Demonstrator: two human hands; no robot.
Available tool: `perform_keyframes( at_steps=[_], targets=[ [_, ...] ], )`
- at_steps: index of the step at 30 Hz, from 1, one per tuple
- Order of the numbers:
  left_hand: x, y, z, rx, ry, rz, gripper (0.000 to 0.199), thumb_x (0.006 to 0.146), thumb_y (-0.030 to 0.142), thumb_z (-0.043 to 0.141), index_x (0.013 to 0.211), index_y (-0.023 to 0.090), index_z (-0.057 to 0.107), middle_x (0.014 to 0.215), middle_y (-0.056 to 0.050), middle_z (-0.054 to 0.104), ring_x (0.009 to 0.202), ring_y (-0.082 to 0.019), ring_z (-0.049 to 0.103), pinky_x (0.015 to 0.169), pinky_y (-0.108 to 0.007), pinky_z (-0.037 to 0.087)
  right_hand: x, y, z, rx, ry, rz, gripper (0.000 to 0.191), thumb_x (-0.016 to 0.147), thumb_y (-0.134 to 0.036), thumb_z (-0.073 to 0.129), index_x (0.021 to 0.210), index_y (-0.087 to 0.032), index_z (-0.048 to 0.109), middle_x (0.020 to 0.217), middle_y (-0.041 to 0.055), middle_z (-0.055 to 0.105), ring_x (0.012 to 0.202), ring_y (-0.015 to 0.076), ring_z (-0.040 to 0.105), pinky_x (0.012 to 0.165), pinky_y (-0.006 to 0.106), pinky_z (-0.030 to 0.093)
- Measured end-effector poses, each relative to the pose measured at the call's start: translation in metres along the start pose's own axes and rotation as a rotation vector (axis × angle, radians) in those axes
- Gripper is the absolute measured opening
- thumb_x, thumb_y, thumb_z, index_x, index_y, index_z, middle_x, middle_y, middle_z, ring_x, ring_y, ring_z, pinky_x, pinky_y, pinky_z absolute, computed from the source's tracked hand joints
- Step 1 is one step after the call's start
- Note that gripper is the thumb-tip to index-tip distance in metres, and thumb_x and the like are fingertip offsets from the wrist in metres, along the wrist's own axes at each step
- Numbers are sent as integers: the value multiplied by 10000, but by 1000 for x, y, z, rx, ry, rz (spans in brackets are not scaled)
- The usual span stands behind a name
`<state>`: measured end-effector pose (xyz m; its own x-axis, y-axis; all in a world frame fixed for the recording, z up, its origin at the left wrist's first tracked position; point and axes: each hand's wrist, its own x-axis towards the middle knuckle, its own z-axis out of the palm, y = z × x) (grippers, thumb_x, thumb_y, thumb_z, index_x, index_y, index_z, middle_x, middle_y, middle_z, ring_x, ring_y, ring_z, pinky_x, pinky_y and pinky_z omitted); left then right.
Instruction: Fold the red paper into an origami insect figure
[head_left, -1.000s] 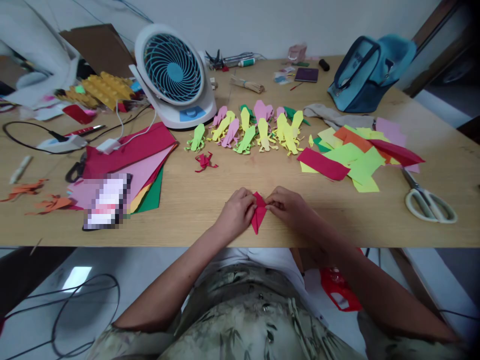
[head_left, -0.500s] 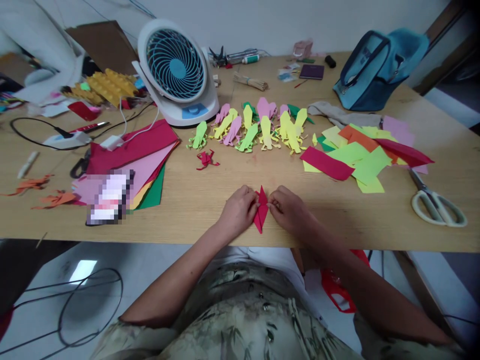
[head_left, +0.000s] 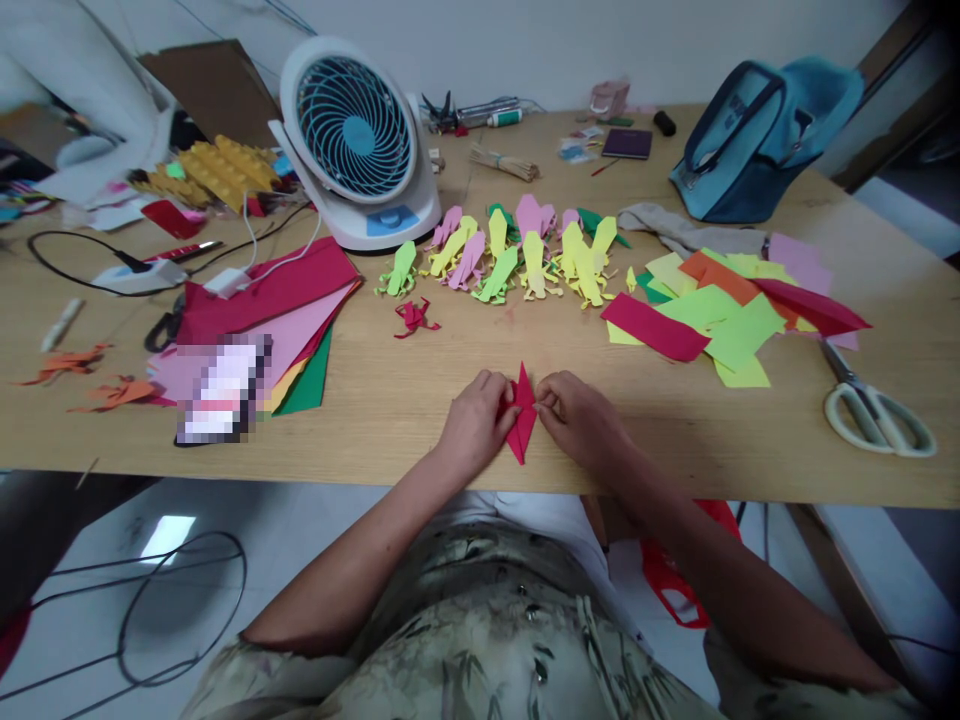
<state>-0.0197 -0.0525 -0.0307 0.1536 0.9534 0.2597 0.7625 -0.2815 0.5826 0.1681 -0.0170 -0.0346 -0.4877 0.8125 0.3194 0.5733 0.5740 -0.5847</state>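
Observation:
A small red folded paper [head_left: 522,425], narrow and diamond-shaped, lies near the table's front edge between my hands. My left hand [head_left: 477,418] is closed on its left side, fingertips pressed to the paper. From the right, my right hand [head_left: 574,412] pinches the paper's right edge. Beyond them sits a red folded paper figure [head_left: 414,317]. Behind it stretches a group of folded figures in yellow [head_left: 533,262], pink [head_left: 466,262] and green [head_left: 400,269].
Coloured sheets [head_left: 739,325] and scissors [head_left: 877,405] lie at the right. A white fan [head_left: 356,130] and a blue bag [head_left: 750,150] stand behind. At the left are paper sheets [head_left: 300,345], a phone [head_left: 223,390], a power strip [head_left: 142,278] and orange figures [head_left: 120,393].
The view has shifted slightly. Both hands stay at the red paper, with hardly any visible movement.

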Motion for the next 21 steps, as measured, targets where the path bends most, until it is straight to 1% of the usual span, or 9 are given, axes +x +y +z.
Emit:
perform_keyframes(
  at_steps=[3,5,8,10,14,18,21],
  targets=[
    [-5,1,-2,24,-12,48,81,889,138,612,862,195,561,903,-22,570,801,-158,569,722,-276,475,0,0,-2,11,-16,-30,151,848,-87,570,913,-222,585,886,43,611,801,198,596,715,318,431],
    [-10,2,-5,46,-10,94,57,926,160,582,883,194,597,919,-34,589,826,-160,589,736,-276,490,-1,0,-2,14,-16,-37,140,867,-100,569,920,-224,604,897,47,610,808,197,600,719,317,443],
    [-23,3,-8,103,-19,186,158,995,214,505,1008,199,661,997,-67,640,924,-175,627,806,-294,525,-1,2,-1,29,-1,-58,118,895,-126,570,917,-222,636,912,53,621,819,196,603,717,314,453],
    [-31,2,-9,186,-48,242,226,1018,232,465,1117,206,667,1088,-85,661,1008,-192,633,850,-310,543,-1,4,0,47,9,-74,129,902,-131,575,929,-223,662,911,53,623,816,191,606,705,309,455],
    [-41,-1,-9,368,-105,338,293,1016,210,464,1259,190,626,1257,-96,648,1111,-219,606,919,-335,553,-1,6,1,41,12,-105,174,916,-136,569,979,-225,705,879,50,610,787,182,600,678,302,456],
    [-41,-2,-10,455,-166,449,339,1002,162,456,1309,107,590,1389,-136,600,1158,-240,582,985,-356,530,-1,6,1,-7,1,-142,195,938,-152,547,971,-218,728,872,59,610,807,191,599,687,310,460],
    [-39,0,-12,492,-223,494,360,985,126,452,1321,79,575,1422,-166,576,1209,-248,566,1036,-372,497,-1,6,0,-39,-6,-158,208,944,-158,539,963,-227,735,876,63,621,822,197,598,700,318,464]
  ],
)
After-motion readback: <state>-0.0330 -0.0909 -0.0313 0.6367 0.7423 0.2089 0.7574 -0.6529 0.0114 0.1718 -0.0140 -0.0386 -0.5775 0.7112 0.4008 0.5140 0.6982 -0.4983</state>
